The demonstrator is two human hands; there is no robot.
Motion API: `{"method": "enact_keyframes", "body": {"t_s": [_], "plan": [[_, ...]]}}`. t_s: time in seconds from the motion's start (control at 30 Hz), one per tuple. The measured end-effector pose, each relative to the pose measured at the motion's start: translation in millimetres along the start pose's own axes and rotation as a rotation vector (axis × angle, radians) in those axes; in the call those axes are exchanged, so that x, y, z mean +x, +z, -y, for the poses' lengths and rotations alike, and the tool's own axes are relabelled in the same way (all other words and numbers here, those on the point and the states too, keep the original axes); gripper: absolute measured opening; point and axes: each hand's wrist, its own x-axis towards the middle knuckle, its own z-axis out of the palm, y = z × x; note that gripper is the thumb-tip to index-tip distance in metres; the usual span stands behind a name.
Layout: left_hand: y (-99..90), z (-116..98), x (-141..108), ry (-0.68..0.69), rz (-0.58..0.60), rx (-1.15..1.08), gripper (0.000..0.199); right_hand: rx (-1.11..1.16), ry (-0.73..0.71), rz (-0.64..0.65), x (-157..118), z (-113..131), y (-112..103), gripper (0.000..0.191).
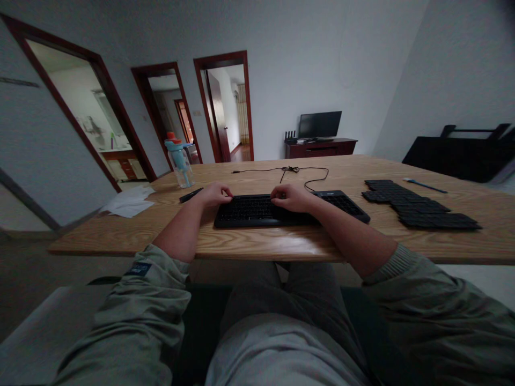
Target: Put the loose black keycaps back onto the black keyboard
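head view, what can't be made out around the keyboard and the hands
Keyboard, head view: some keys are hidden by the right hand and forearm.
Right hand, head view: whether it grips anything is too dark and small to tell.
Left hand, head view: too small to tell whether it touches the keyboard.
Black pieces, head view: any markings are lost in darkness and blur.

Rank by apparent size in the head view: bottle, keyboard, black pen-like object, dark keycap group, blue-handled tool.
1. keyboard, partly covered
2. dark keycap group
3. bottle
Unranked, smallest: blue-handled tool looks longer but thinner than the black pen-like object.
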Motion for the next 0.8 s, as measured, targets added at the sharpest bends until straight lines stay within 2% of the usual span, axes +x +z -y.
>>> {"method": "enact_keyframes", "body": {"t_s": [0.37, 0.8], "plan": [[-1.7, -4.9, -1.9, 0.015, -0.014, 0.044, 0.034, -0.003, 0.009, 0.032, -0.7, 3.3, -1.5, 0.016], [0.1, -0.7, 4.0, 0.049, 0.007, 0.143, 0.030, 0.002, 0.004, 0.038, -0.9, 4.0, -2.3, 0.017]]}}
